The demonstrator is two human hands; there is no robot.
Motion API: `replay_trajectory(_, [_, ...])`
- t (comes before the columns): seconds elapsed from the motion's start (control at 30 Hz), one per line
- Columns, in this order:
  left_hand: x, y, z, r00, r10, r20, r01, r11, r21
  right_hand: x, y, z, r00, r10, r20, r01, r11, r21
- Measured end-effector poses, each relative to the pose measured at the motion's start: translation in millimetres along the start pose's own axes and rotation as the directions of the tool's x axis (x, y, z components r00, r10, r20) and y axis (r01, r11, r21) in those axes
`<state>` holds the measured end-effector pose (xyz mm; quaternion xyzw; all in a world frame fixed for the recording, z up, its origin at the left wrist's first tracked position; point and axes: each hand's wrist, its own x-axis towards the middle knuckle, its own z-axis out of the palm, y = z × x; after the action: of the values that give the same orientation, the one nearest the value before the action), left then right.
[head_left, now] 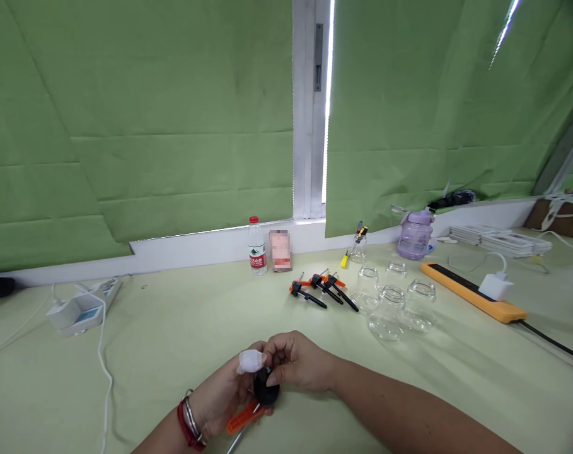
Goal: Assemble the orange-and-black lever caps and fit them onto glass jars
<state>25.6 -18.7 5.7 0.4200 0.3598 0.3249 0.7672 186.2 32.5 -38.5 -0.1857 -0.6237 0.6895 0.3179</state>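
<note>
At the lower centre of the frame, your left hand (222, 392) gripped the black-and-orange lever fitting (266, 393); its metal rod (237, 439) slanted toward the lower left. Your right hand (301, 362) pinched the fitting's upper edge from the upper right, both hands equally near.

From my end I count four black-and-orange hand tools (262, 396), three lying together and one held; five clear glass jars (387, 314), four of them clustered; two power strips (473, 294), one white, one orange; one red-capped water bottle (256, 249); and one lilac jug (415, 236).
</note>
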Motion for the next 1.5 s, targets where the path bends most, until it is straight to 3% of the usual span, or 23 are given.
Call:
replay_trajectory(0.8, [-3,0,-2.8,1.000,0.024,0.016,-0.025,0.998,0.063,-2,-9,4,0.999,0.011,-0.037,-0.010,1.000,0.018])
replay_trajectory(1.1, [-3,-2,-4.5,1.000,-0.001,-0.030,0.003,0.998,0.067,-1,-12,6,0.999,0.016,-0.044,-0.015,0.999,0.028])
replay_trajectory(1.5, [8,-11,-8.5,0.996,-0.071,0.058,0.067,0.996,0.067,-1,-11,-1,0.993,0.026,-0.113,-0.027,1.000,-0.010])
